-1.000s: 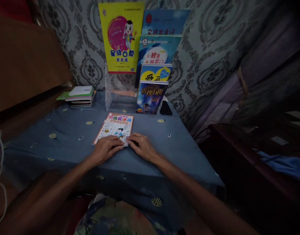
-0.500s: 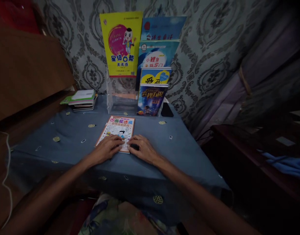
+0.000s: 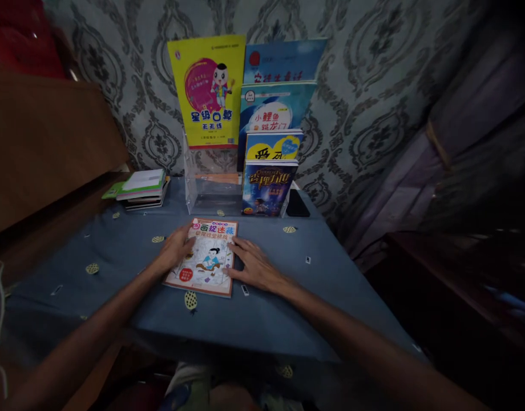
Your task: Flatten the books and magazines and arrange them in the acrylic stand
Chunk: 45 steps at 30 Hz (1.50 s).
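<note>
A children's puzzle book (image 3: 209,260) with a white cover, orange border and a cartoon figure lies face up on the cloth-covered table (image 3: 279,308). Along its upper left edge, my left hand (image 3: 177,246) grips the book, with the thumb over the cover. My right hand (image 3: 253,264) holds the opposite side; its thumb and index finger rest on the right part of the cover, curved apart. The undersides of both hands are hidden.
Behind the book stands a clear acrylic rack (image 3: 192,194) with a yellow workbook (image 3: 209,128) and several blue storybooks (image 3: 269,188). A black phone-like slab (image 3: 297,204) lies to its right. A small stack of books (image 3: 145,188) sits at the back left.
Both hands have moved apart, from the lower part of the cover out to the book's two sides. More of the cover shows. The camera has tilted slightly upward.
</note>
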Tool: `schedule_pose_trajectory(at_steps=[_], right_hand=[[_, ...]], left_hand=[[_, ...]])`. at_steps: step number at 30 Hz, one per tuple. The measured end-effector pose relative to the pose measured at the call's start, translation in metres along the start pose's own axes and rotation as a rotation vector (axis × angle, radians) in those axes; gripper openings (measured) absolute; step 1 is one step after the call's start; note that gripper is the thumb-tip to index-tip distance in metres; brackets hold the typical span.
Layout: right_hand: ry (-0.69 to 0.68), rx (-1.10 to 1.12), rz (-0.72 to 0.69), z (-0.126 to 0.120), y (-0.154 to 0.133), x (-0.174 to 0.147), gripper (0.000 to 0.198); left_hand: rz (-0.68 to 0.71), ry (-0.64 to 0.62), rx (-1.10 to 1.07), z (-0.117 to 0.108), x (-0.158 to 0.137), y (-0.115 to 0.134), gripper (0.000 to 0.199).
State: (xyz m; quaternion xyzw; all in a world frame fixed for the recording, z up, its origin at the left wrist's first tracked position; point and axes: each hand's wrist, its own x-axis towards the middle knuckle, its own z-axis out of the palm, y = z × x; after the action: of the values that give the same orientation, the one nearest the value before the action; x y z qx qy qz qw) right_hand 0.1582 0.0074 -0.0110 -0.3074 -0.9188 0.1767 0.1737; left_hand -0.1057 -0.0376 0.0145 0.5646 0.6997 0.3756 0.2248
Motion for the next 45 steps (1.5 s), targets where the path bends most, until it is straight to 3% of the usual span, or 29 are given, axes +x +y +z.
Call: schedule_pose_trajectory(at_steps=[3, 8, 14, 19, 23, 26, 31, 36, 39, 42, 45], right_hand=[[0.022, 0.037, -0.010, 0.005, 0.007, 0.003, 0.074], [0.007, 0.104, -0.029, 0.008, 0.010, 0.000, 0.075], [0.016, 0.267, -0.002, 0.012, 0.020, -0.004, 0.074], [0.191, 0.524, 0.040, 0.026, 0.029, -0.001, 0.065], [0.272, 0.875, 0.275, 0.037, 0.025, 0.020, 0.060], [0.372, 1.052, 0.427, 0.038, 0.005, 0.037, 0.054], [0.527, 1.237, 0.520, 0.028, -0.037, 0.046, 0.074], [0.485, 1.181, 0.371, 0.008, -0.060, 0.049, 0.080], [0.455, 1.098, 0.191, -0.004, -0.070, 0.055, 0.081], [0.454, 0.978, 0.025, -0.015, -0.076, 0.058, 0.075], [0.417, 0.843, -0.069, -0.024, -0.071, 0.052, 0.072]], left_hand=[[-0.183, 0.044, -0.339, -0.004, 0.012, -0.004, 0.043], [-0.418, -0.001, -0.712, 0.004, 0.017, 0.000, 0.020], [-0.533, 0.082, -0.945, 0.017, 0.009, 0.015, 0.008], [-0.550, 0.118, -1.046, 0.016, 0.008, 0.025, 0.010], [-0.472, 0.095, -1.125, 0.020, 0.013, 0.039, 0.015], [-0.365, 0.128, -1.146, 0.026, 0.015, 0.053, 0.026], [-0.175, 0.215, -1.102, 0.031, 0.011, 0.062, 0.062], [-0.012, 0.140, -1.034, 0.017, 0.003, 0.052, 0.071], [0.143, 0.032, -0.937, 0.003, 0.001, 0.047, 0.065], [0.275, -0.058, -0.867, -0.013, 0.000, 0.043, 0.073], [0.309, -0.219, -0.704, -0.031, -0.003, 0.038, 0.082]])
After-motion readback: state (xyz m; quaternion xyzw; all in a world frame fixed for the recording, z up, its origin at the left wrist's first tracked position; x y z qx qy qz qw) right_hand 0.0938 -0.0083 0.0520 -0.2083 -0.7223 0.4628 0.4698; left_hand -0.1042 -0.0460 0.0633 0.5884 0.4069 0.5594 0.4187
